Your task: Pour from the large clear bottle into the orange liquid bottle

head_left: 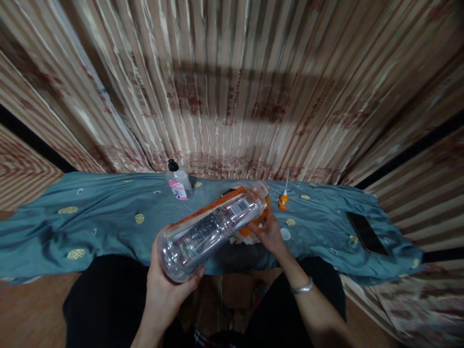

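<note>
A large clear plastic bottle (pixel 210 237) with an orange label and a barcode is held tilted, its uncapped neck up to the right. My left hand (pixel 163 275) is closed around its base end. Beside the neck, my right hand (pixel 270 232) is closed on an orange container (pixel 250 231), mostly hidden behind the clear bottle. Whether the bottle's mouth touches that container cannot be made out. An orange pump head (pixel 283 201) with its pale tube pointing up lies just past my right hand. A round white cap (pixel 285 234) lies near my right wrist.
A teal patterned cloth (pixel 112 217) covers the narrow surface before me. On it are a small clear bottle (pixel 179 186) with a black top and pink label, crumpled white tissue (pixel 246 239), and a dark phone (pixel 366 233) at right. Striped curtains (pixel 224 87) hang behind.
</note>
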`<state>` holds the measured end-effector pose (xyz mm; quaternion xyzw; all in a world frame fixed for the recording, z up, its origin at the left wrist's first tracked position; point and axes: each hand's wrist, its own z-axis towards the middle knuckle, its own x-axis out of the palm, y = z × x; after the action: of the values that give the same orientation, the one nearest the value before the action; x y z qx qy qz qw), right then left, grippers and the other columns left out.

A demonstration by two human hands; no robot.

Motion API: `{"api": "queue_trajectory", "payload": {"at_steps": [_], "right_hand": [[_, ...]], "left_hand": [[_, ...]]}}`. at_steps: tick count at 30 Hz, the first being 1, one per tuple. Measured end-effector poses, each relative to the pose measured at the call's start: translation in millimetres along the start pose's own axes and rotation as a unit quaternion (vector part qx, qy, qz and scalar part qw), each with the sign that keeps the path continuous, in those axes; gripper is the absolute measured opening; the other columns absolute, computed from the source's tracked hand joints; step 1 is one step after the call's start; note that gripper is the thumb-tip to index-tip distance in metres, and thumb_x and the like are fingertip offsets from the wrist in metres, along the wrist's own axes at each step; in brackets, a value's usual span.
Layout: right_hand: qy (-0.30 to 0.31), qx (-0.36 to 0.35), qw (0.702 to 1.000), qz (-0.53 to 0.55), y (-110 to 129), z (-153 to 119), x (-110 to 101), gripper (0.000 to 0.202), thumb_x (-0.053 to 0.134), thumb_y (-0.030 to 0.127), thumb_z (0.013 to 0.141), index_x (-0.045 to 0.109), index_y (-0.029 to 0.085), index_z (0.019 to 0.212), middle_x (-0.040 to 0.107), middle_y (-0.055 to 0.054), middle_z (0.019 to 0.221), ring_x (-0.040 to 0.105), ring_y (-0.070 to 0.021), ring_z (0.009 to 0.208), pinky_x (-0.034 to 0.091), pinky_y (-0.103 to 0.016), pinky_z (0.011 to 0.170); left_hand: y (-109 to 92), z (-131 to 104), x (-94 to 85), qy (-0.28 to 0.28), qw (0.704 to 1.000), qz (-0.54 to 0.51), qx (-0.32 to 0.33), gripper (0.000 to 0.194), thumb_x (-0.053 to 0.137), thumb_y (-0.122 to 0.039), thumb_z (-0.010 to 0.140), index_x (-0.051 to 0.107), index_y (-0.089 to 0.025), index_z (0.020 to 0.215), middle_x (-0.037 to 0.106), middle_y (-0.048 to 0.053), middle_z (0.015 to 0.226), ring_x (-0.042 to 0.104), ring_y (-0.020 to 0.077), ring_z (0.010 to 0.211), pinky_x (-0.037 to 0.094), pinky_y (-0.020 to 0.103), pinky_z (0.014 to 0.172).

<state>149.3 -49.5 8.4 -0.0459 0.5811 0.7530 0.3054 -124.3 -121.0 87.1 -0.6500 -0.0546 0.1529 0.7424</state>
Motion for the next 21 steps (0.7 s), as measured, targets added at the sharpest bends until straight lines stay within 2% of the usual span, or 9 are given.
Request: {"api": "queue_trajectory", "payload": {"at_steps": [7, 16, 19, 21], "right_hand": [[-0.008, 0.001, 1.000, -0.005, 0.3, -1.9, 1.9, 0.083, 0.079, 0.061, 0.079, 0.058, 0.017, 0.145, 0.081, -0.015, 0.120, 0.079, -0.0372, 0.107, 0.064, -0.052, 0.094], [-0.012, -0.011, 1.000, -0.009, 2.9, -1.7, 3.4, 0.094, 0.077, 0.067, 0.080, 0.050, 0.015, 0.153, 0.077, -0.020, 0.132, 0.076, -0.0393, 0.118, 0.063, -0.053, 0.100], [-0.016, -0.012, 1.000, -0.013, 2.3, -2.3, 4.0, 0.093, 0.078, 0.066, 0.080, 0.049, 0.017, 0.154, 0.077, -0.018, 0.134, 0.075, -0.0390, 0.121, 0.063, -0.053, 0.101], [-0.017, -0.010, 1.000, -0.017, 1.8, -2.5, 4.4, 0.091, 0.079, 0.064, 0.080, 0.051, 0.019, 0.153, 0.076, -0.018, 0.136, 0.075, -0.0389, 0.123, 0.062, -0.054, 0.102]], "left_hand": [[0.1, -2.1, -1.7, 0.002, 1.000, 0.007, 0.007, 0.102, 0.096, -0.050, 0.058, 0.055, -0.019, 0.146, 0.071, 0.013, 0.133, 0.073, 0.0326, 0.119, 0.061, 0.042, 0.103], [1.3, -1.4, -3.3, -0.002, 1.000, 0.009, 0.012, 0.097, 0.097, -0.049, 0.058, 0.060, -0.016, 0.141, 0.073, 0.014, 0.127, 0.074, 0.0341, 0.119, 0.058, 0.046, 0.107], [6.1, 4.4, -10.1, 0.015, 0.999, 0.037, 0.032, 0.092, 0.097, -0.049, 0.058, 0.061, -0.015, 0.136, 0.074, 0.015, 0.128, 0.074, 0.0352, 0.118, 0.060, 0.047, 0.106], [9.9, 9.4, -15.9, 0.046, 0.996, 0.065, 0.038, 0.094, 0.098, -0.048, 0.055, 0.061, -0.015, 0.135, 0.075, 0.016, 0.126, 0.075, 0.0357, 0.116, 0.061, 0.047, 0.103]]}}
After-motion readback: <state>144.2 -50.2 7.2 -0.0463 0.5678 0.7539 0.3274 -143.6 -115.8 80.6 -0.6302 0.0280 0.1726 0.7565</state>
